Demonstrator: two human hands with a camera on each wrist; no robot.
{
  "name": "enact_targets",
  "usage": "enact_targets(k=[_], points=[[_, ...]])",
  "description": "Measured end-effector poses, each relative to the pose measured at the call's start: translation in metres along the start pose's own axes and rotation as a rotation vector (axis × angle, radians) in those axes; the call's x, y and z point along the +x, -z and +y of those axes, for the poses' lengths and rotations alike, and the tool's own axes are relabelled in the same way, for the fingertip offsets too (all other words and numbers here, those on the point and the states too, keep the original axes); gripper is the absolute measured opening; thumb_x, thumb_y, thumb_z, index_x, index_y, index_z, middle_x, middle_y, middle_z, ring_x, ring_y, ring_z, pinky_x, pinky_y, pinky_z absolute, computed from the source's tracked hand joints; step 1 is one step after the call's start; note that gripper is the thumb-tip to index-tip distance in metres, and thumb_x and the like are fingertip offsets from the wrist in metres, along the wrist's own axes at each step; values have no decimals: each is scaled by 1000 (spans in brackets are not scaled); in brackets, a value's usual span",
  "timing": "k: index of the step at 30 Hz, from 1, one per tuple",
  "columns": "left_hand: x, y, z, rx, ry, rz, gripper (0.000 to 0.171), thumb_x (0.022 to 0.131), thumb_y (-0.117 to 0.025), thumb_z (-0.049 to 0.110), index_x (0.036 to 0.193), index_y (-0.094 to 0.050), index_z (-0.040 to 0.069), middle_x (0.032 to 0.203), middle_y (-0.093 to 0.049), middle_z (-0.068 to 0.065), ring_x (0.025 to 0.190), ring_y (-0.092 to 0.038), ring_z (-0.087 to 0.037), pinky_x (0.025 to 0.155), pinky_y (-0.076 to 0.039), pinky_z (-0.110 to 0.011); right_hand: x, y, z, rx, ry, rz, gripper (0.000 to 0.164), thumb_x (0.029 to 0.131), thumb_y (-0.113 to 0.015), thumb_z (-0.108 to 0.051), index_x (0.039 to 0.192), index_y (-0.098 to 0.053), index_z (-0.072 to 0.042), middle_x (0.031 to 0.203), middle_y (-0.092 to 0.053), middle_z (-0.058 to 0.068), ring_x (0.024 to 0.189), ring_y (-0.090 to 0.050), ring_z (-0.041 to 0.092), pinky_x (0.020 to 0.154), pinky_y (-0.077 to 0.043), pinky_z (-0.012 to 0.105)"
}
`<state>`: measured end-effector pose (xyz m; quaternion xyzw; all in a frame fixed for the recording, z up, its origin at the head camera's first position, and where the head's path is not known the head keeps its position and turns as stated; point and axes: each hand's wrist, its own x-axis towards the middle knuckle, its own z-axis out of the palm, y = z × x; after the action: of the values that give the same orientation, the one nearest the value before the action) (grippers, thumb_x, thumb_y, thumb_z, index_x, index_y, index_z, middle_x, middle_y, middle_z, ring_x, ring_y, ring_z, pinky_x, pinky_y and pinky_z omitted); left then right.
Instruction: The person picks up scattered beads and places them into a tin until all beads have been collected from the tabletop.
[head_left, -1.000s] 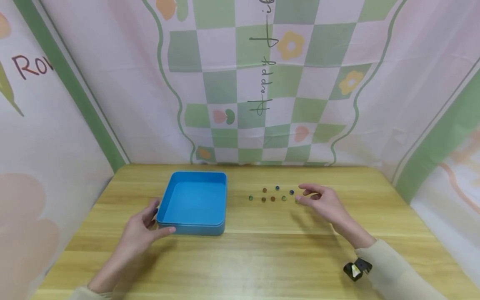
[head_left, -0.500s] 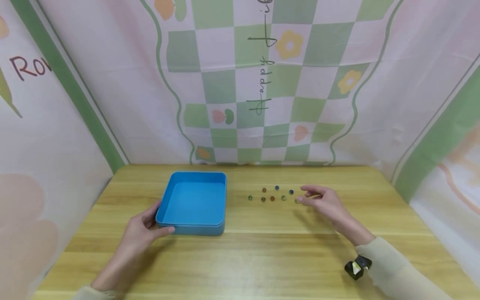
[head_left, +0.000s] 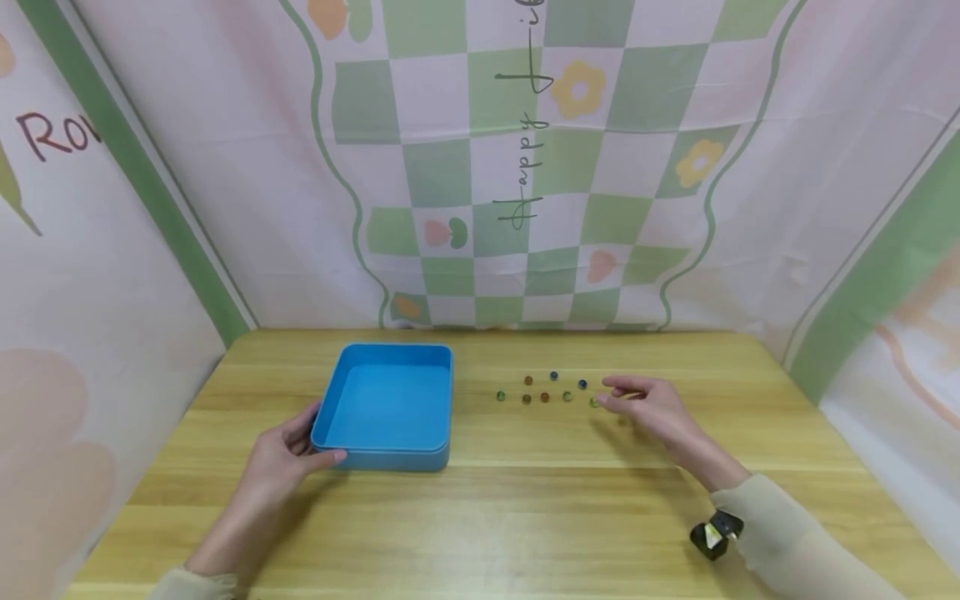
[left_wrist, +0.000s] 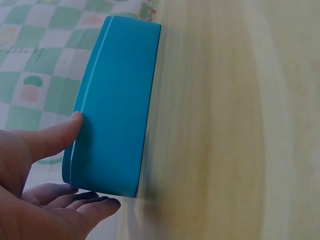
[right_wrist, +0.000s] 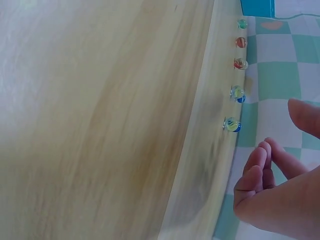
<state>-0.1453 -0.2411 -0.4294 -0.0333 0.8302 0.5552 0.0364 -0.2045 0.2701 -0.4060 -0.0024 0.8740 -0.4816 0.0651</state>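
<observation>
Marbles [head_left: 545, 397] sit near right fingers [right_wrist: 256, 160] (parted); left fingers [left_wrist: 96, 211] hold blue box [left_wrist: 117, 100].

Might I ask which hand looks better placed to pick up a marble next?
Probably the right hand: it looks empty and close to the rightmost marble, whereas the left hand touches the blue box, farther from that marble.

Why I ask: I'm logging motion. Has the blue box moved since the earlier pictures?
No. In the head view, the blue box shows no visible shift in any direction against the wooden tabletop.
</observation>
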Motion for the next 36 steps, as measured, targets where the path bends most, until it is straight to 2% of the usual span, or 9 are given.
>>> enact_targets(k=[6, 15, 18, 20, 25, 32, 36], points=[[2, 1, -2, -7, 3, -13, 92, 90, -86, 9, 162, -30, -5, 162, -32, -31, 144, -42, -47, 110, -46, -42, 4, -1, 4, -25, 3, -2, 59, 99, -77, -26, 144, -58, 6, 125, -66, 17, 102, -62, 20, 86, -52, 34], [1, 1, -2, -27, 11, -19, 92, 90, -86, 9, 162, -29, -4, 163, -32, -31, 144, -42, -47, 108, -48, -42, 8, -3, 10, -64, 28, 8, 56, 97, -80, -21, 139, -60, 10, 125, -66, 24, 107, -63, 30, 81, -55, 28], [1, 1, -3, -26, 13, -21, 92, 91, -85, 9, 162, -29, -4, 162, -32, -32, 144, -42, -47, 108, -48, -43, 10, -3, 12, -84, 26, 12, 55, 97, -79, -21, 138, -61, 10, 128, -67, 26, 109, -64, 33, 85, -57, 33], [1, 1, -3, -25, 13, -20, 91, 92, -85, 9, 163, -29, -4, 163, -32, -31, 144, -42, -47, 108, -48, -43, 11, -4, 14, -88, 20, 12, 54, 97, -79, -22, 137, -62, 9, 130, -68, 27, 112, -64, 36, 92, -58, 41], [0, 0, -2, -17, 13, -13, 91, 91, -85, 9, 162, -29, -4, 163, -32, -30, 144, -42, -46, 109, -47, -42, 14, -7, 19, -76, 5, 11, 54, 95, -81, -22, 137, -63, 7, 132, -67, 27, 119, -62, 43, 107, -49, 59], [-2, -2, 1, -34, 47, -5, 91, 92, -85, 13, 163, -30, -1, 165, -33, -27, 146, -41, -43, 110, -47, -41, 17, -6, 21, -86, 6, 26, 53, 93, -83, -22, 134, -66, 7, 126, -70, 25, 114, -63, 39, 102, -52, 56], [-3, -4, 1, -27, 48, 4, 91, 92, -85, 15, 163, -31, 0, 165, -34, -25, 147, -41, -42, 109, -47, -41, 18, -6, 21, -95, 3, 25, 52, 92, -84, -22, 132, -67, 7, 128, -69, 26, 117, -62, 42, 104, -50, 59]])
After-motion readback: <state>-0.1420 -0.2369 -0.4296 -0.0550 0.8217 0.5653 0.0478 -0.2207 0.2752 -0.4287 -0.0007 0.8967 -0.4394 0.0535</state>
